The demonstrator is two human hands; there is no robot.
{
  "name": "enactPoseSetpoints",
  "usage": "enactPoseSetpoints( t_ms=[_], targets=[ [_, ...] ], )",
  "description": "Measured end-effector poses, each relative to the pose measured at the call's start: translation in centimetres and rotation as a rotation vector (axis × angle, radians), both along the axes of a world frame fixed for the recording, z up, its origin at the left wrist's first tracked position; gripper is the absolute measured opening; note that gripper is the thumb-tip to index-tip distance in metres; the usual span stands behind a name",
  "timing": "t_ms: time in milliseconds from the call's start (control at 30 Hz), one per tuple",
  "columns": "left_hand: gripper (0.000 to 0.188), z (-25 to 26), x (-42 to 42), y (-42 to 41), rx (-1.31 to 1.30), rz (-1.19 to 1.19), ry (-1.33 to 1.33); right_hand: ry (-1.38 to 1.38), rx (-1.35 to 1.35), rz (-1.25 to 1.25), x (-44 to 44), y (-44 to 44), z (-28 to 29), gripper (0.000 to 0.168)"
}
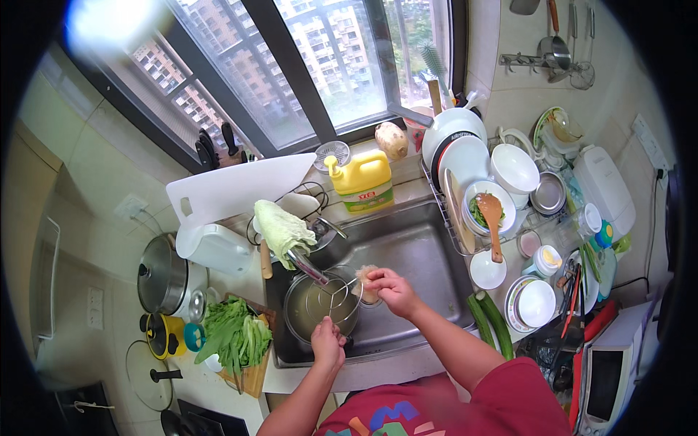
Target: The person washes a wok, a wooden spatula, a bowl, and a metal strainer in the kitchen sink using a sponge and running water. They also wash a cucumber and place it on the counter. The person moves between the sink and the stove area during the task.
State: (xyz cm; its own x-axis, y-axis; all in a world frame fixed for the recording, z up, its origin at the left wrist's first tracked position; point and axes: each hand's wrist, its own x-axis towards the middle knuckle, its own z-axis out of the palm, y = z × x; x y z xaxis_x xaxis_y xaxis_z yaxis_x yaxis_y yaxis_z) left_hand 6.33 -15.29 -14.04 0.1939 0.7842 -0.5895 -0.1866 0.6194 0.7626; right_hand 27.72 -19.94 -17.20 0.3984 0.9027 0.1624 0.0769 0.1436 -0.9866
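My left hand point(329, 343) grips a round wire steaming rack point(331, 295) by its near side, over a metal pot point(288, 320) in the left part of the sink point(406, 261). Cloudy liquid fills much of the pot. In my right hand point(397, 294) is a pale, crumpled scrubber point(364, 283), pinched at the rack's right edge. Just above the rack is the spout of the metal faucet point(308, 268), and a light green cloth point(281, 229) drapes over the faucet's body. Below the scrubber, a small round item in the sink is partly hidden.
Leafy greens point(237, 332) lie on a wooden board point(253, 381) left of the sink. A yellow detergent jug point(361, 180) stands behind it. To the right are a loaded dish rack point(458, 248), a white bowl point(488, 270) and cucumbers point(493, 321) near the sink's edge.
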Motion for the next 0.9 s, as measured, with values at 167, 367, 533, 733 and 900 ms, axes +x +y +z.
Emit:
enactPoseSetpoints(
  t_ms=[167, 367, 533, 733, 900],
  targets=[
    [0.026, 0.2, -0.2, 0.5, 0.042, -0.082, 0.034, 0.060, -0.169, -0.020, 0.2, 0.1, 0.0, 0.038],
    [0.029, -0.1, -0.2, 0.1, 0.042, -0.185, 0.010, -0.160, -0.135, -0.147, 0.0, 1.8, -1.8, 0.028],
    [0.033, 0.3, -2.0, 0.5, -0.001, -0.319, 0.132, 0.101, -0.217, 0.003, 0.5, 1.6, -2.1, 0.019],
    [0.130, 2.1, -2.1, 1.4, 1.175, -0.767, 0.875, -0.347, -0.114, 0.050, 0.9, 0.5, 2.8, 0.018],
    [0.094, 2.0, -0.9, 3.0, 1.030, -0.824, 0.739, -0.180, -0.150, 0.172, -0.1, 1.3, 4.4, 0.016]
  ],
)
